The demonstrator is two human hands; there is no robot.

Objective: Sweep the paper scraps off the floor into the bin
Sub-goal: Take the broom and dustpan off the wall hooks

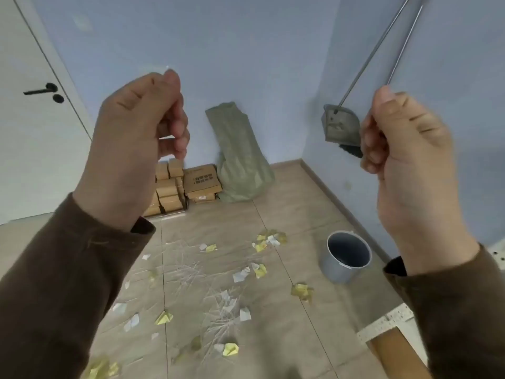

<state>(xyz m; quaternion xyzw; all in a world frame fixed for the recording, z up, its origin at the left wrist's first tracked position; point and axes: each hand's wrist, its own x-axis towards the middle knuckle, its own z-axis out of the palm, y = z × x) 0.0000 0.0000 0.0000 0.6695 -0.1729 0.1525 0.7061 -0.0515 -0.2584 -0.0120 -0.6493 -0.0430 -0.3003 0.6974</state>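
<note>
Yellow and white scraps (240, 274) lie scattered over the floor (295, 203), low and ahead of both raised hands, with the grey bin (348, 255) standing upright to their right by the wall. The tools lean against that right wall: a dustpan (340, 124) and two thin handles (382, 49) running up and to the right, their long axis slanted. The right hand (410, 149) is much the nearer, just beside the dustpan, its thumb close under the tip of one handle; whether it touches it I cannot tell. Its fingers (373, 151) are curled together, seemingly on nothing. The left hand (142, 138) is held up at chest height well apart from the tools, fingers curled in a loose empty fist.
</note>
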